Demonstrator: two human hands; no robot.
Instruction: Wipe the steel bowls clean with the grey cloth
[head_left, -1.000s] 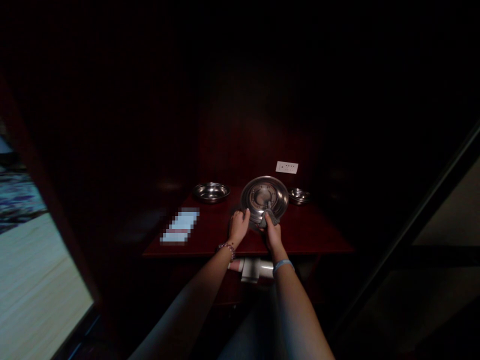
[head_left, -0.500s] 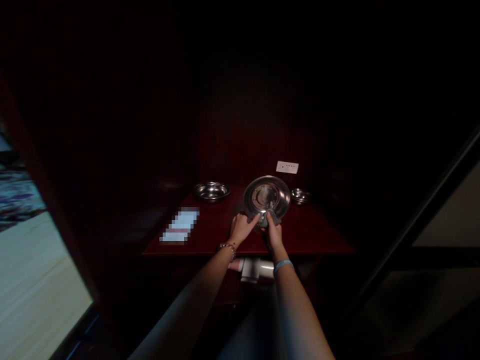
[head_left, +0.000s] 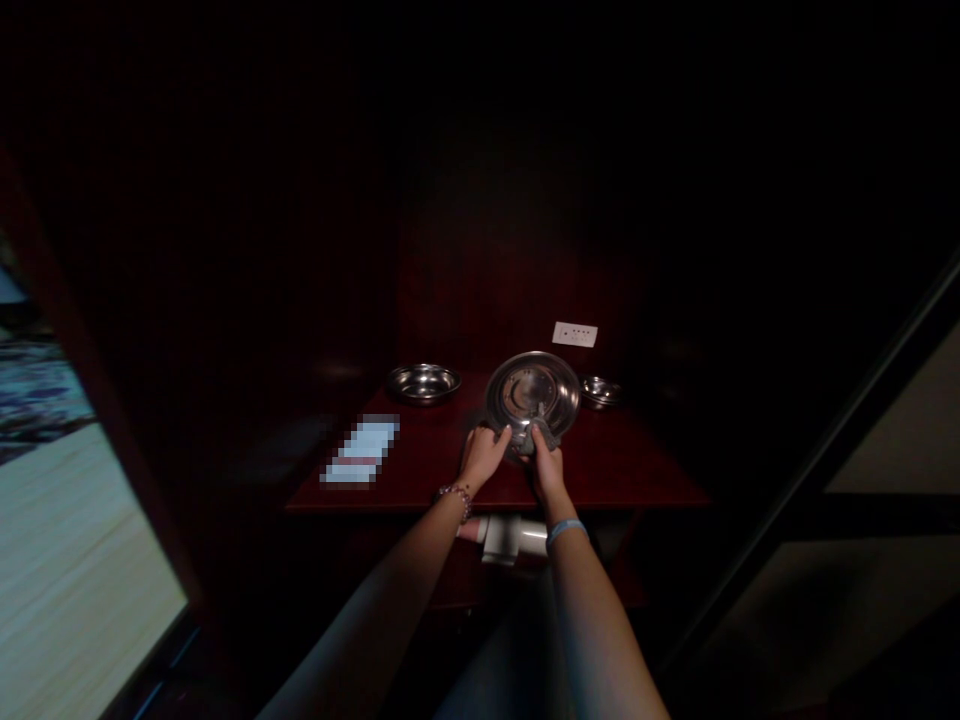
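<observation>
Plate [head_left: 525, 385] of shiny metal is tilting up over the middle of a dark red shelf [head_left: 630, 465], and I am watching it through the head camera as both bare hands are holding on near its lower rim. I am unable to tell whether any of its edge is touching the shelf. The left hand [head_left: 482, 455] is gripping the plate at the lower left, its fingers curling in and its thumb pointing up at the rim. The right hand [head_left: 548, 468] is closing on a gray cloth [head_left: 545, 435], its thumb pressing the bunched fabric against the lower right part of the plate. The two hands are staying near each other, with the cloth lying between the thumbs. A beaded bracelet [head_left: 455, 491] is circling the left wrist, and a pale blue band [head_left: 566, 527] is circling the right one.

Farther back on the shelf, a metal dish [head_left: 424, 386] is resting upright to the left, well apart from the hands. A small metal bowl [head_left: 600, 388] is sitting just beside the plate on the right. A white wall socket [head_left: 574, 334] is showing behind and above them. Toward the left front, a pixelated pale patch [head_left: 361, 452] is hiding whatever is lying there. Below the shelf edge, I am making out a white object [head_left: 501, 540], partly hiding behind the right forearm.
</observation>
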